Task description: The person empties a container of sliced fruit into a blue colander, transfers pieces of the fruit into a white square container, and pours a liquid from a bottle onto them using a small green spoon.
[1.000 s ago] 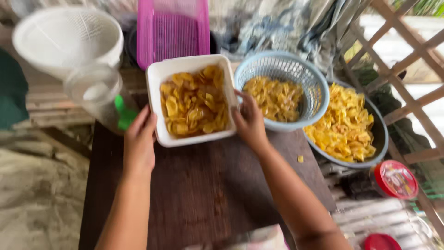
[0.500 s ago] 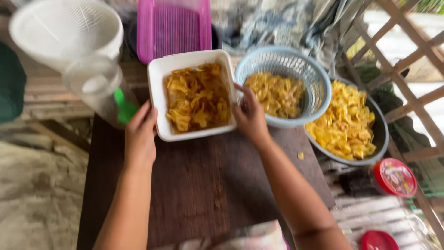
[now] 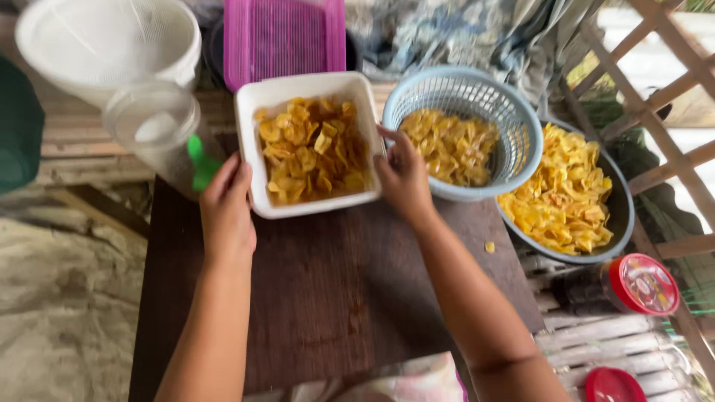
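Furthest out beyond the left hand (image 3: pixel 227 212) sit a white basin (image 3: pixel 104 45) and a clear plastic jar (image 3: pixel 153 130). That hand grips the left edge of a white rectangular tub (image 3: pixel 309 93) of yellow chips (image 3: pixel 313 149), fingers curled on its rim. Between both hands the tub rests on a dark wooden table (image 3: pixel 328 290), with a pink basket (image 3: pixel 283 37) beyond it. Opposite, the right hand (image 3: pixel 406 179) clasps the tub's right edge. Just right of it stand a blue basket (image 3: pixel 514 119) and a grey bowl (image 3: pixel 618 216), both holding chips.
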